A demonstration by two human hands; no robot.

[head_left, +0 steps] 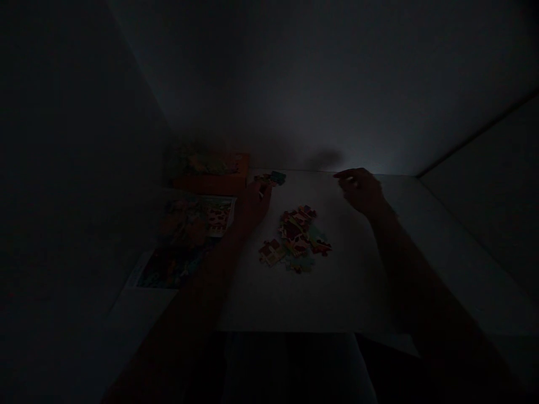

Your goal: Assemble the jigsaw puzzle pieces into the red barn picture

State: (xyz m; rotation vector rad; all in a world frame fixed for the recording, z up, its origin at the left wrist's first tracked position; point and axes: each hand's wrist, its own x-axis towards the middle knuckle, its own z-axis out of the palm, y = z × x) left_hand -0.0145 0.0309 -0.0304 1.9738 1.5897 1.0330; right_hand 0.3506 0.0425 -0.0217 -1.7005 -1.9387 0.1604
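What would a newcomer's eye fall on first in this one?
The picture is very dark, so likely the cluster of colourful puzzle pieces in the middle of the pale table. Next might come the left hand, beside a few more pieces near the orange box at the back left, and the right hand, farther right toward the table's back edge.

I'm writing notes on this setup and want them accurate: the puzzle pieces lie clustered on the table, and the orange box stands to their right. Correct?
Not quite: the head view shows the orange box to the left of the clustered puzzle pieces, which do lie on the table.
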